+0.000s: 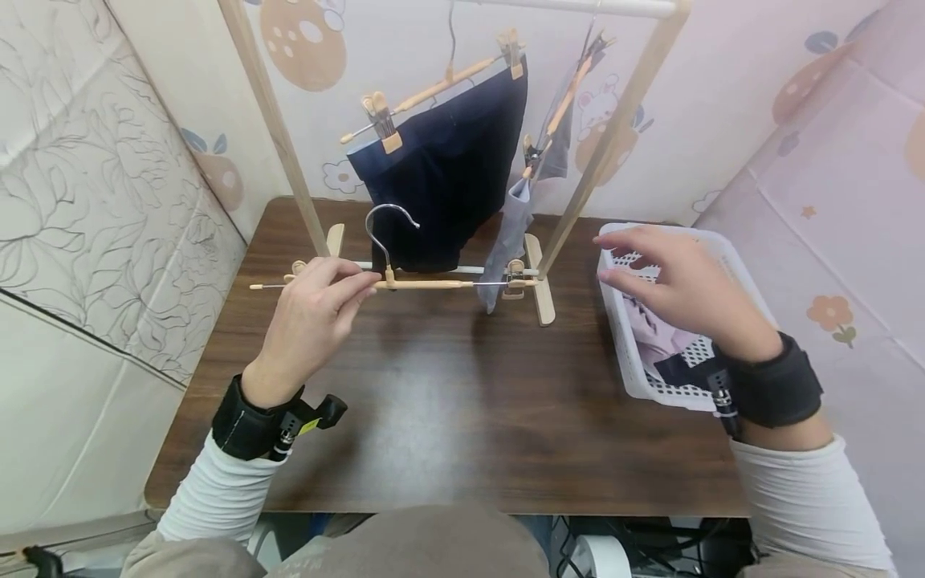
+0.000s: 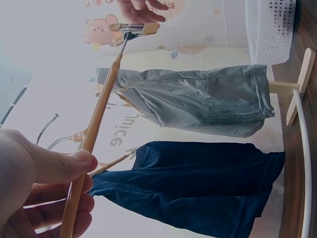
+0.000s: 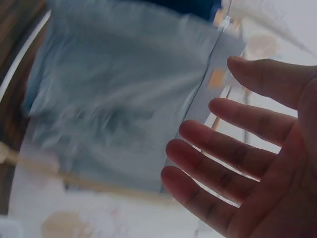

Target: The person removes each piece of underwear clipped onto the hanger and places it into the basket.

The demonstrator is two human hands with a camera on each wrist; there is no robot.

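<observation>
My left hand point(image 1: 361, 287) pinches the bar of a wooden clip hanger point(image 1: 433, 283) with a metal hook, holding it level in front of the drying rack point(image 1: 578, 193). In the left wrist view my thumb and fingers point(image 2: 74, 166) curl round that hanger point(image 2: 99, 114), and nothing hangs from its far clip. A navy garment point(image 1: 448, 177) and a grey garment point(image 1: 511, 233) hang from other hangers on the rack. My right hand point(image 1: 614, 257) hovers over the white basket point(image 1: 617, 337), fingers spread and holding nothing. The right wrist view shows that open hand point(image 3: 237, 163) before the blurred grey garment point(image 3: 124, 99).
The basket holds pale pink and dark clothes point(image 1: 654, 333) and stands at the right edge of the dark wooden table point(image 1: 433, 417). The rack's feet point(image 1: 540, 281) stand mid-table. Patterned walls close in on the left, back and right.
</observation>
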